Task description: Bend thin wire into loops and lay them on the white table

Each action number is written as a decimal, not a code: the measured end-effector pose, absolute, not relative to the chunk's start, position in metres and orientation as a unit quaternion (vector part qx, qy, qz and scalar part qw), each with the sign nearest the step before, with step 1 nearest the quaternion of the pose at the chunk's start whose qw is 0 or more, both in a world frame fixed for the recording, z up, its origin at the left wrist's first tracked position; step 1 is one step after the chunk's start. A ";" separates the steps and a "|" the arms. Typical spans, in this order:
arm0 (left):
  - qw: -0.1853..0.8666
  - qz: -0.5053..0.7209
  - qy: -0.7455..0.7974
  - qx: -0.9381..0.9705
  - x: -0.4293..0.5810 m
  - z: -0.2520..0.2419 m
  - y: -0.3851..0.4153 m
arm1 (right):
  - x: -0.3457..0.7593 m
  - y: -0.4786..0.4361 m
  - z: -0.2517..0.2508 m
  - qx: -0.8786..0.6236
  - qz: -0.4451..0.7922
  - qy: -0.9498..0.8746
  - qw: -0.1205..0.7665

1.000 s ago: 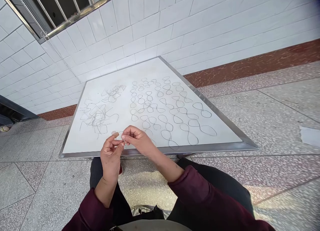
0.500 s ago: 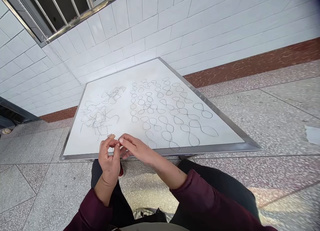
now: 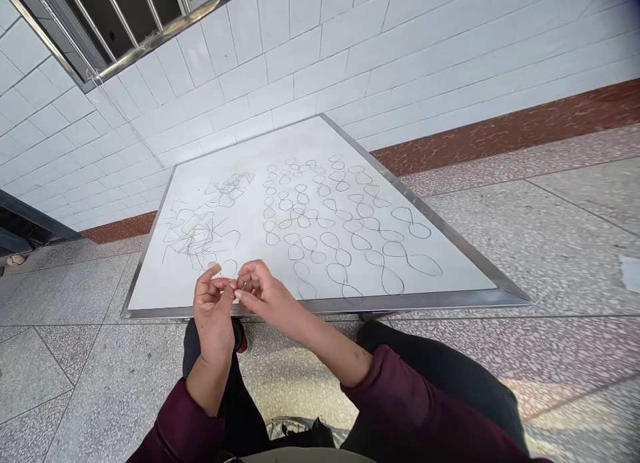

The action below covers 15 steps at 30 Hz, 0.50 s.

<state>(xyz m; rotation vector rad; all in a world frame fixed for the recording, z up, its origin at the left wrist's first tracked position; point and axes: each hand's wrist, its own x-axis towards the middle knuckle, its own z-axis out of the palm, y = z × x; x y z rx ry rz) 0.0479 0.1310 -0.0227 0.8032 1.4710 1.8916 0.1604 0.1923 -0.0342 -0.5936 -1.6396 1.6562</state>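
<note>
My left hand (image 3: 215, 309) is pinched shut on a thin dark wire (image 3: 229, 261), with thumb and index fingertip together. A small loop of that wire rises above the fingertips over the white board. Close beside it, my right hand (image 3: 263, 293) has its fingers curled at the same wire, the thumb tip almost touching the left thumb. Much of the wire is hidden by the fingers. Some pale wrapping shows on a left fingertip (image 3: 214, 269). Both hands are over the near edge of the white tabletop (image 3: 150, 293).
Loose bent wires (image 3: 197, 239) lie heaped on the table's left, with another tangle (image 3: 233, 186) behind. Rows of figure-eight wire loops (image 3: 340, 249) spread over the right side. A metal rim (image 3: 430, 301) edges the table. Behind stands a white tiled wall (image 3: 300, 56).
The right fingers have shifted from over the left fingertips to beside them, thumb lower. A wire loop now shows above the hands. The view has shifted slightly.
</note>
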 end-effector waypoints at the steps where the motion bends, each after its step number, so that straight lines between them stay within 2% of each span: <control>1: 0.316 0.716 0.549 0.294 0.047 -0.022 0.131 | 0.160 0.192 -0.035 -0.233 0.604 -0.667 0.368; 6: 0.348 0.717 0.540 0.270 0.045 -0.024 0.132 | 0.157 0.189 -0.040 -0.257 0.450 -0.773 0.367; 12: 0.309 0.704 0.566 0.296 0.049 -0.029 0.133 | 0.151 0.185 -0.043 -0.318 0.239 -0.842 0.365; 15: 0.288 0.688 0.588 0.314 0.052 -0.033 0.133 | 0.151 0.183 -0.045 -0.321 0.188 -0.854 0.363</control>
